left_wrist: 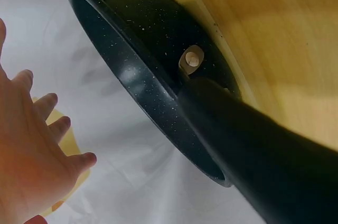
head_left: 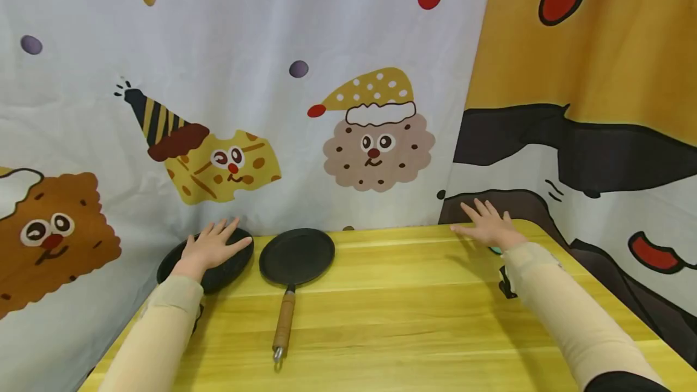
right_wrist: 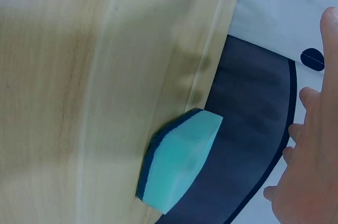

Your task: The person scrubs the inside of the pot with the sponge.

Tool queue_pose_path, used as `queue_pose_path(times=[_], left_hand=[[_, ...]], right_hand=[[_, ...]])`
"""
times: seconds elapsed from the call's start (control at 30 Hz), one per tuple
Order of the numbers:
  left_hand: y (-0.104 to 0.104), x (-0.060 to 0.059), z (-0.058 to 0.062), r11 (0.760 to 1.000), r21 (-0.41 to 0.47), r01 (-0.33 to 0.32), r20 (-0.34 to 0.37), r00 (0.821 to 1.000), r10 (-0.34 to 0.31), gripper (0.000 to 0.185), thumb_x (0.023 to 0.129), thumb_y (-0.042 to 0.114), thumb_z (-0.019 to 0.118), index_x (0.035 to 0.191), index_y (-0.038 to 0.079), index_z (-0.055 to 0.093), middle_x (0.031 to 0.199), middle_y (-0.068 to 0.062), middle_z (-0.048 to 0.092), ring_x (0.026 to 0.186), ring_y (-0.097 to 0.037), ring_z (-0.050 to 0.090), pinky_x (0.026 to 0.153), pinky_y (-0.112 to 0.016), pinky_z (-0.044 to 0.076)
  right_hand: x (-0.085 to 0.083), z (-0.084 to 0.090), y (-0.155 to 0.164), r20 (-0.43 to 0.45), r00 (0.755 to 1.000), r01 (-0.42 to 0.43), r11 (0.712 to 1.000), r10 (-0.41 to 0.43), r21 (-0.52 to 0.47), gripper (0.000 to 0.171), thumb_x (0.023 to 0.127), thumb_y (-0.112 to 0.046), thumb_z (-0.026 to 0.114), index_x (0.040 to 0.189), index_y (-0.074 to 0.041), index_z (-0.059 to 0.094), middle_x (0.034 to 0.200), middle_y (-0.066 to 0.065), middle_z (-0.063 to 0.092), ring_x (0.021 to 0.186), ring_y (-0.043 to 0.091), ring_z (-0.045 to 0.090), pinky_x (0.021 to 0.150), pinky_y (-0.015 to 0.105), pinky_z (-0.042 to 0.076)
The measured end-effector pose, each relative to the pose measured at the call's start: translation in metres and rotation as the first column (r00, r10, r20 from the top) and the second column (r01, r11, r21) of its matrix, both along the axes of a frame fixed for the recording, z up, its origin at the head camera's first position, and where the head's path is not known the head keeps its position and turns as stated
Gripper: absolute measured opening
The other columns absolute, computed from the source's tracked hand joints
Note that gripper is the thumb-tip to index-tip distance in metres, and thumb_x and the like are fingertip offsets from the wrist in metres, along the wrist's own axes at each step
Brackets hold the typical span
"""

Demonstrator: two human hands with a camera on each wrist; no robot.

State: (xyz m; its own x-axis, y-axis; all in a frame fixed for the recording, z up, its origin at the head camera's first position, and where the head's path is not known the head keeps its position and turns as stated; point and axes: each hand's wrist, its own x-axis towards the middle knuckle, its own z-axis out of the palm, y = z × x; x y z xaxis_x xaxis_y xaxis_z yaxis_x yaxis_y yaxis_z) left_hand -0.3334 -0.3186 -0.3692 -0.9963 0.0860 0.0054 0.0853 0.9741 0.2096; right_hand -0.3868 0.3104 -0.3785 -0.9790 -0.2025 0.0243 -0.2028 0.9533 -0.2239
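My left hand [head_left: 211,245] is spread flat with straight fingers over a black speckled frying pan [head_left: 218,271] at the table's far left corner; I cannot tell whether it touches the pan. The left wrist view shows the pan [left_wrist: 132,65], its thick black handle [left_wrist: 253,150] and the open left hand [left_wrist: 31,155] a little apart from the rim. My right hand [head_left: 487,225] lies open, fingers straight, near the far right corner. Just beneath it sits a teal sponge [right_wrist: 179,160] with a dark blue underside, only a sliver of this sponge [head_left: 495,250] showing in the head view. The right hand [right_wrist: 309,166] holds nothing.
A flat black griddle pan [head_left: 296,256] with a wooden handle [head_left: 284,322] lies right of the speckled pan. The yellow wooden table [head_left: 408,319] is backed by cartoon-printed cloth [head_left: 348,107], which hangs close behind both hands.
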Motion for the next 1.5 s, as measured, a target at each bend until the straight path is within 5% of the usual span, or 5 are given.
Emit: queue_pose_path(times=[0.43, 0.77, 0.9, 1.1, 1.5], left_hand=[[-0.002, -0.002, 0.008, 1.0, 0.012, 0.016, -0.034, 0.999, -0.015, 0.09, 0.092, 0.072, 0.033, 0.156, 0.011, 0.017, 0.156, -0.027, 0.014, 0.14, -0.051, 0.007, 0.1, -0.075, -0.001], [0.036, 0.026, 0.013, 0.954, 0.255, 0.156, -0.135, 0.983, -0.124, 0.079, 0.096, 0.059, 0.045, 0.146, -0.001, 0.039, 0.141, -0.025, 0.045, 0.128, -0.044, 0.041, 0.101, -0.059, 0.033], [0.058, 0.05, 0.01, 0.939, 0.31, 0.149, -0.074, 0.988, -0.133, 0.074, 0.094, 0.056, 0.052, 0.145, 0.004, 0.044, 0.112, -0.016, 0.065, 0.097, -0.033, 0.062, 0.08, -0.05, 0.048], [0.078, 0.085, -0.004, 0.895, 0.437, 0.09, 0.096, 0.985, -0.146, 0.071, 0.092, 0.049, 0.061, 0.144, 0.005, 0.045, 0.077, -0.002, 0.064, 0.063, -0.02, 0.058, 0.051, -0.034, 0.044], [0.092, 0.101, -0.026, 0.787, 0.613, 0.073, 0.303, 0.898, -0.319, 0.077, 0.095, 0.037, 0.061, 0.149, -0.006, 0.028, 0.074, -0.008, 0.063, 0.056, -0.02, 0.059, 0.047, -0.034, 0.049]], right_hand=[[-0.005, -0.003, 0.003, 0.009, 1.0, -0.018, 1.0, 0.018, -0.005, 0.1, 0.087, -0.074, 0.041, 0.155, -0.005, 0.018, 0.154, 0.034, 0.004, 0.138, 0.055, 0.0, 0.096, 0.078, -0.003], [0.003, -0.008, 0.023, -0.009, 0.999, 0.03, 0.999, -0.031, -0.027, 0.097, 0.088, -0.062, 0.056, 0.151, 0.003, 0.021, 0.15, 0.039, 0.007, 0.134, 0.059, 0.006, 0.095, 0.079, 0.005], [0.005, -0.017, 0.037, -0.015, 0.996, 0.083, 0.996, -0.084, -0.038, 0.1, 0.088, -0.064, 0.055, 0.15, 0.006, 0.021, 0.148, 0.042, 0.01, 0.131, 0.062, 0.01, 0.093, 0.08, 0.01], [0.006, -0.032, 0.051, 0.045, 0.985, 0.17, 0.979, -0.166, -0.109, 0.099, 0.089, -0.063, 0.052, 0.149, 0.009, 0.019, 0.145, 0.045, 0.009, 0.127, 0.065, 0.015, 0.091, 0.081, 0.013], [0.005, -0.05, 0.074, 0.097, 0.961, 0.271, 0.951, -0.258, -0.15, 0.105, 0.088, -0.066, 0.05, 0.147, 0.014, 0.014, 0.139, 0.047, 0.017, 0.121, 0.065, 0.025, 0.084, 0.075, 0.03]])
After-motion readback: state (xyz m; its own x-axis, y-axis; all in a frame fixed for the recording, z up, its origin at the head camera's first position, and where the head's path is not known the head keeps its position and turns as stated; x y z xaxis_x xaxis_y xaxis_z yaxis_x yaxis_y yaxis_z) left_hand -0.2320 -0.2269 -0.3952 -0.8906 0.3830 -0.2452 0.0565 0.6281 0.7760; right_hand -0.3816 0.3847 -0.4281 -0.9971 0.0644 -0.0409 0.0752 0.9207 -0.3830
